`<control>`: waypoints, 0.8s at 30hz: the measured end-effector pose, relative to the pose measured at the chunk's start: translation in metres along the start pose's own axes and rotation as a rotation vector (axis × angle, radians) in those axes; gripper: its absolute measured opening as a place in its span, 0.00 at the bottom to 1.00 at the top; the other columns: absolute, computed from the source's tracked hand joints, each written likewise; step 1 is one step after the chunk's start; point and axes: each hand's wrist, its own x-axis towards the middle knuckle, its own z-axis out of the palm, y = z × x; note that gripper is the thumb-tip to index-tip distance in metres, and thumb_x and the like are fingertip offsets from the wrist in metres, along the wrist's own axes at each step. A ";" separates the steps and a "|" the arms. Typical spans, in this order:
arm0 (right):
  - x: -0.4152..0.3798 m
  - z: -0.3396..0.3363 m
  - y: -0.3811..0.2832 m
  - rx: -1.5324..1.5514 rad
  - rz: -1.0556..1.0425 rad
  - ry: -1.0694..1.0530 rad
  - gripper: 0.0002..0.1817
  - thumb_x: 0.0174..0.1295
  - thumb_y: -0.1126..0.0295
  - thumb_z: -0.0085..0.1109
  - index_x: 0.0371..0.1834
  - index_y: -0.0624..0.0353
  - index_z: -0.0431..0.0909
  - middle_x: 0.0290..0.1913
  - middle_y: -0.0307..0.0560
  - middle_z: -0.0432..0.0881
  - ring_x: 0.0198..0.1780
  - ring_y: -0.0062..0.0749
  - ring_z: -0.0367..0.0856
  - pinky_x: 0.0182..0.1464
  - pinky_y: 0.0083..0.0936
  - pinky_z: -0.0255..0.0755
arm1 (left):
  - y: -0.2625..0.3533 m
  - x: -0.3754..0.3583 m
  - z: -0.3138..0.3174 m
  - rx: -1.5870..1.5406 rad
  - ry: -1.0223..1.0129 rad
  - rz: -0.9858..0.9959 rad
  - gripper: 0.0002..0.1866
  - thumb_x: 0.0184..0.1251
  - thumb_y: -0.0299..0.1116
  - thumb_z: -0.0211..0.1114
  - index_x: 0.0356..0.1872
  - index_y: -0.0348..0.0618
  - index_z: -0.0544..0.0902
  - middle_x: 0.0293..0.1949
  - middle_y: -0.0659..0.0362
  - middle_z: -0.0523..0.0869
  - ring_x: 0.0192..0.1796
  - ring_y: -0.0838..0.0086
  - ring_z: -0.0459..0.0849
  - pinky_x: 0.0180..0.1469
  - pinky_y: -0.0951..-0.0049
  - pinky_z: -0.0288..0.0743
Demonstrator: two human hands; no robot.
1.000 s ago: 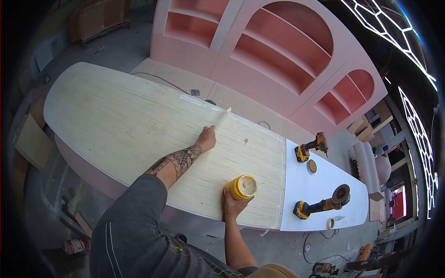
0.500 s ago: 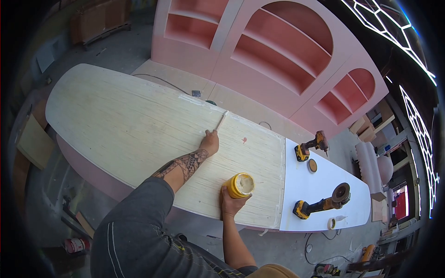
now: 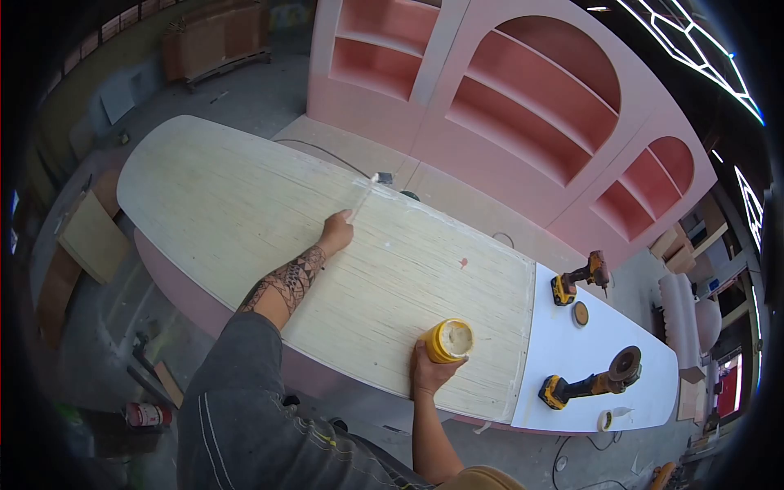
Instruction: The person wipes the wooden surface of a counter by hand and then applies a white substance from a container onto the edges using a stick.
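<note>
My left hand is closed around a putty knife, whose blurred pale blade points toward the far edge of the board. A whitish dab shows near the blade's tip. Under it lies a long, pale wood-grained board with a rounded left end and a whitish seam running across it. My right hand grips an open yellow tub from the near side, thumb on its left. Off-white paste fills the tub, which is tilted with its mouth facing me.
On the white right-hand section lie a cordless impact driver, an angle grinder, a round lid and a tape roll. A pink arched shelf unit stands behind. Cables trail across the floor.
My left hand has slid the putty knife up and left toward the board's far edge, its blade now showing flatter. The whole view has shifted; my right hand still holds the tub.
</note>
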 end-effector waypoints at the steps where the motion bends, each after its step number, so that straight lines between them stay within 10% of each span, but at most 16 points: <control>1: 0.000 -0.001 -0.006 -0.001 0.018 -0.006 0.52 0.51 0.62 0.88 0.75 0.66 0.62 0.65 0.60 0.81 0.67 0.52 0.82 0.74 0.43 0.71 | -0.012 0.010 -0.018 0.014 0.009 -0.003 0.28 0.70 0.24 0.60 0.72 0.32 0.82 0.65 0.34 0.88 0.70 0.47 0.86 0.75 0.59 0.78; 11: -0.001 0.001 -0.006 0.072 0.018 -0.016 0.50 0.53 0.67 0.87 0.76 0.64 0.64 0.67 0.55 0.81 0.68 0.47 0.82 0.75 0.42 0.73 | -0.088 0.090 -0.140 0.245 0.161 -0.201 0.24 0.76 0.24 0.58 0.71 0.37 0.83 0.64 0.38 0.88 0.69 0.46 0.86 0.71 0.55 0.81; 24: -0.005 0.003 0.011 0.105 0.052 0.022 0.46 0.56 0.69 0.87 0.75 0.64 0.68 0.68 0.53 0.79 0.68 0.45 0.80 0.74 0.42 0.74 | -0.120 0.084 -0.134 0.385 0.151 -0.081 0.20 0.78 0.23 0.57 0.66 0.35 0.84 0.60 0.33 0.84 0.62 0.40 0.86 0.66 0.50 0.84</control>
